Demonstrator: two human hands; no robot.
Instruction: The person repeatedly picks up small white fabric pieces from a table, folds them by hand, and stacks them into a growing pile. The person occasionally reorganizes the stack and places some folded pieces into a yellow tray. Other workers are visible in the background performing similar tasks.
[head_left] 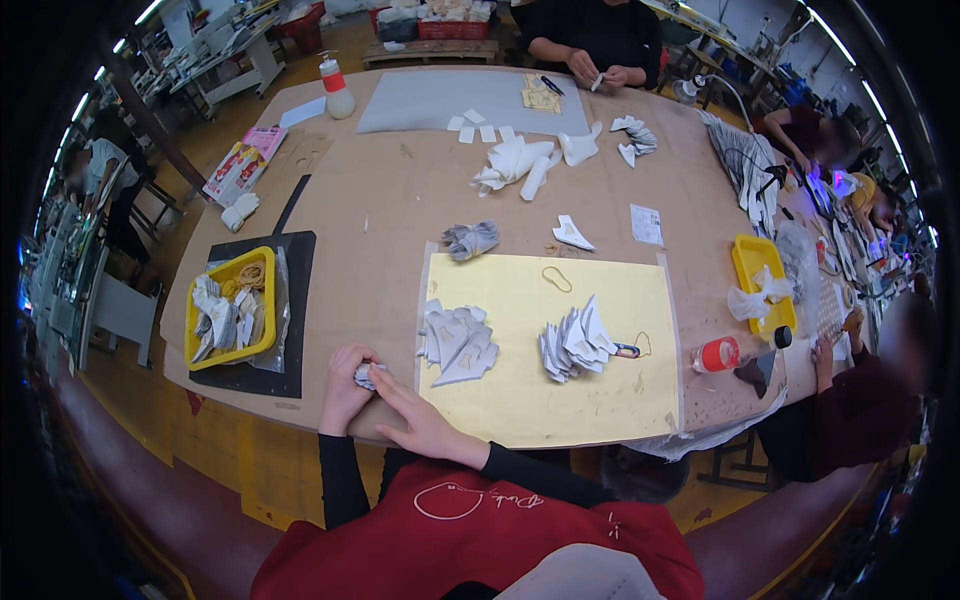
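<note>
Near the table's front edge, my left hand (343, 390) closes around a small grey-white bundle (364, 377) of what look like cut pieces. My right hand (432, 428) reaches across to it with fingers stretched out, their tips against the bundle. Much of the bundle is hidden by my fingers. Just to the right, on a yellow sheet (620, 420), lies a fanned pile of grey-white cut pieces (460, 345). Farther right on that sheet is a second layered stack (577, 342), with a dark-handled tool (627, 351) beside it.
A yellow basket (270, 310) with pieces and rubber bands sits on a black board (305, 262) at left. Beyond the sheet lies a grey bundle (470, 240). A bottle (716, 354) and yellow tray (745, 262) stand right. Co-workers sit across (600, 45) and at right (850, 420).
</note>
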